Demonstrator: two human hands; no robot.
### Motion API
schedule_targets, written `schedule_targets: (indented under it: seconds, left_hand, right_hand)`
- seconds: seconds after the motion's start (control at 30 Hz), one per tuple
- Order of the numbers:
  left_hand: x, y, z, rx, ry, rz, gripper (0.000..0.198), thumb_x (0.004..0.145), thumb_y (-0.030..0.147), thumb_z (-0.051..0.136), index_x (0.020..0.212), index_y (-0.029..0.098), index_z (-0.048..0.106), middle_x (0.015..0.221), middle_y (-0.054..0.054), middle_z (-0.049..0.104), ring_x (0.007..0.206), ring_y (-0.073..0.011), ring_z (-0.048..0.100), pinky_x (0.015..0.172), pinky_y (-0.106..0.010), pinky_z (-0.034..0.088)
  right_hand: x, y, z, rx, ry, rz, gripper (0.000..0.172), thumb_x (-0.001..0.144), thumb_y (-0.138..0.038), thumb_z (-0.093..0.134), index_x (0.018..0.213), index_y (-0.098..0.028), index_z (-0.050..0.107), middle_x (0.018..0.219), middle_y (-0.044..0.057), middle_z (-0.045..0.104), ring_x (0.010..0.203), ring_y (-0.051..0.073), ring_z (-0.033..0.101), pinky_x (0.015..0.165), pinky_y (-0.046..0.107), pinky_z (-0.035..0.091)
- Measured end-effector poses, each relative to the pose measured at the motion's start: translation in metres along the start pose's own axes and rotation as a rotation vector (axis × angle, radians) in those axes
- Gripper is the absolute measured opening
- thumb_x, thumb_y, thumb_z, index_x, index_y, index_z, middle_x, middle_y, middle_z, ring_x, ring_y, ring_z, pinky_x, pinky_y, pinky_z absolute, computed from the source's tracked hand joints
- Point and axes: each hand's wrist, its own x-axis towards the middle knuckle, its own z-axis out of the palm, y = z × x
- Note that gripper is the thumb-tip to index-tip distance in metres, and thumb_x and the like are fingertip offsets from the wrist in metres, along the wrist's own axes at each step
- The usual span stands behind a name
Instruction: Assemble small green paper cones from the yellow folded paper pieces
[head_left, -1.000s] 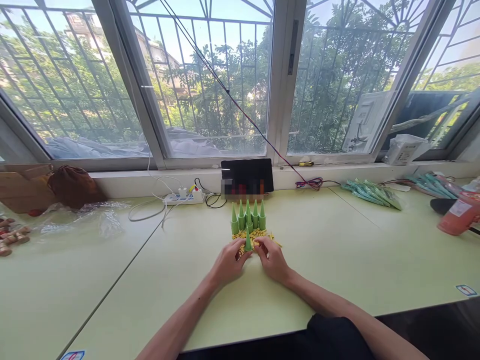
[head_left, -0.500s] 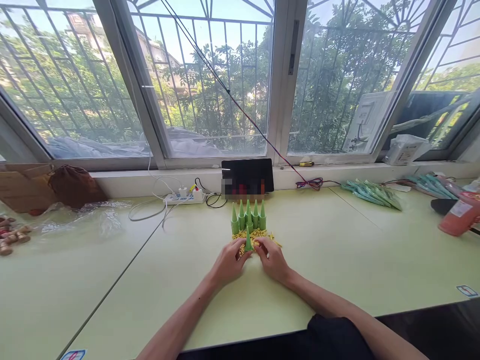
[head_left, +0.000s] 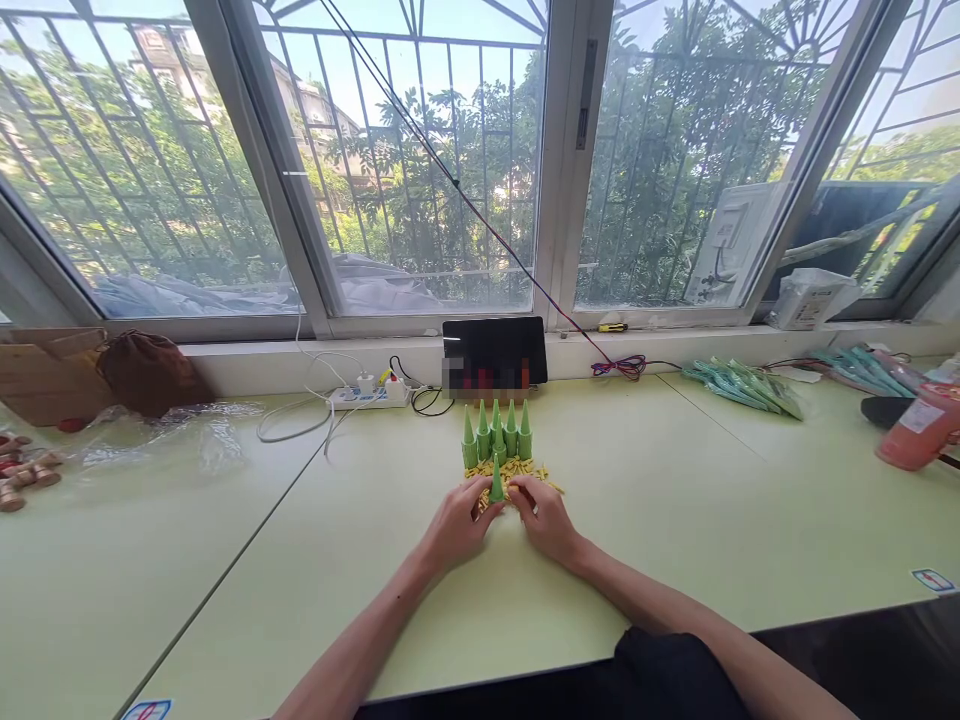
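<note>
A single green cone (head_left: 496,481) stands upright between my two hands on the pale green table (head_left: 675,500). My left hand (head_left: 459,525) has its fingers curled against the cone's left side. My right hand (head_left: 545,517) is curled on its right, fingertips pinched at the cone's base and among a heap of small yellow pieces (head_left: 517,470). Behind the heap several more green cones (head_left: 496,436) stand upright in a tight group.
A dark tablet (head_left: 495,358) leans on the sill behind the cones, with a power strip and cables (head_left: 367,396) to its left. Clear plastic wrap (head_left: 157,435), a brown bag (head_left: 146,372) and wooden pieces (head_left: 22,470) lie far left. Green packets (head_left: 742,385) and an orange bottle (head_left: 915,430) lie right.
</note>
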Motion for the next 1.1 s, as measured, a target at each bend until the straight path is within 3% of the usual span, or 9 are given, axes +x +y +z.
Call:
schedule_targets:
  seconds: [0.2, 0.57, 0.8, 1.1]
  left_hand:
    - [0.0005, -0.001, -0.0005, -0.006, -0.019, 0.004, 0.009, 0.094, 0.024, 0.06, 0.1, 0.02, 0.064, 0.082, 0.0, 0.064, 0.06, -0.0124, 0.05, 0.058, -0.024, 0.041]
    - [0.0001, -0.0015, 0.0004, 0.024, -0.025, 0.004, 0.007, 0.093, 0.024, 0.06, 0.098, 0.02, 0.062, 0.081, 0.0, 0.063, 0.057, -0.0116, 0.048, 0.057, -0.025, 0.039]
    - [0.001, -0.0015, -0.0005, 0.001, -0.021, 0.003, 0.008, 0.094, 0.024, 0.059, 0.099, 0.02, 0.064, 0.08, 0.0, 0.064, 0.059, -0.0125, 0.05, 0.057, -0.025, 0.04]
    - [0.0003, 0.0009, -0.0011, 0.001, -0.03, -0.02, 0.008, 0.094, 0.026, 0.059, 0.097, 0.02, 0.063, 0.081, 0.0, 0.063, 0.06, -0.0127, 0.049, 0.058, -0.025, 0.04]
  right_hand:
    - [-0.001, 0.0036, 0.0011, 0.014, -0.007, -0.003, 0.019, 0.102, -0.032, 0.05, 0.103, -0.021, 0.065, 0.087, 0.006, 0.071, 0.073, 0.021, 0.065, 0.068, 0.032, 0.052]
    - [0.0021, -0.0036, -0.0026, 0.033, -0.061, 0.041, 0.031, 0.106, -0.039, 0.044, 0.088, -0.021, 0.062, 0.067, 0.001, 0.062, 0.06, 0.018, 0.058, 0.059, 0.029, 0.047]
    - [-0.0014, 0.0035, 0.0017, 0.005, 0.001, 0.009, 0.02, 0.102, -0.036, 0.051, 0.107, -0.021, 0.063, 0.085, 0.005, 0.07, 0.067, 0.019, 0.062, 0.062, 0.031, 0.05]
    - [-0.0009, 0.0055, 0.0024, 0.038, -0.02, 0.023, 0.019, 0.103, -0.033, 0.049, 0.096, -0.022, 0.062, 0.075, 0.003, 0.067, 0.064, 0.019, 0.062, 0.06, 0.03, 0.05]
